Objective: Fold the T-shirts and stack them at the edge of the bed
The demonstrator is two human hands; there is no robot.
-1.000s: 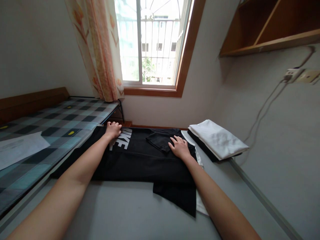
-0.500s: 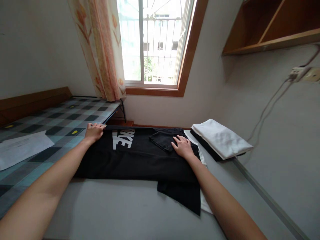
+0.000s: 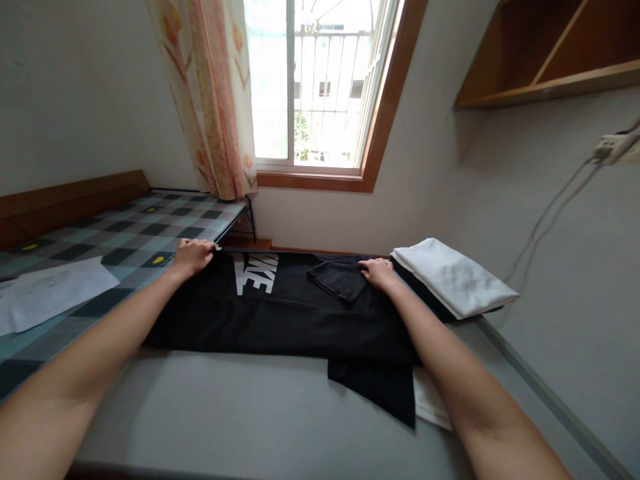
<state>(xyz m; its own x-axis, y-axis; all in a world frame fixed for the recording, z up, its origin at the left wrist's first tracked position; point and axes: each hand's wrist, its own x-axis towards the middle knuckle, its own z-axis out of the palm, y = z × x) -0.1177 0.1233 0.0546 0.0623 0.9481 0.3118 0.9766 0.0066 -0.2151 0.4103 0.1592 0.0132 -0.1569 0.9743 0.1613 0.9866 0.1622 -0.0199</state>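
A black T-shirt (image 3: 300, 323) with white lettering lies sideways across the grey-white table, its far long side folded inward. One short sleeve (image 3: 340, 279) rests on top of the body, and the other (image 3: 383, 390) sticks out toward me. My left hand (image 3: 195, 257) is closed on the far left corner of the shirt. At the far right corner, my right hand (image 3: 379, 272) has its fingers curled on the black cloth near the edge. Part of a white cloth (image 3: 431, 401) shows from beneath the shirt by my right forearm.
A folded stack with a white garment (image 3: 450, 275) on black cloth sits at the table's right, near the wall. Left of the table (image 3: 225, 413) is a bed with a checked cover (image 3: 110, 233) and papers (image 3: 60, 290). A window and curtain (image 3: 215, 100) are behind.
My right hand has slid from flat on the shirt to its far right corner, fingers now curled. The white cloth beside the collar end is now mostly covered. My left hand keeps its corner.
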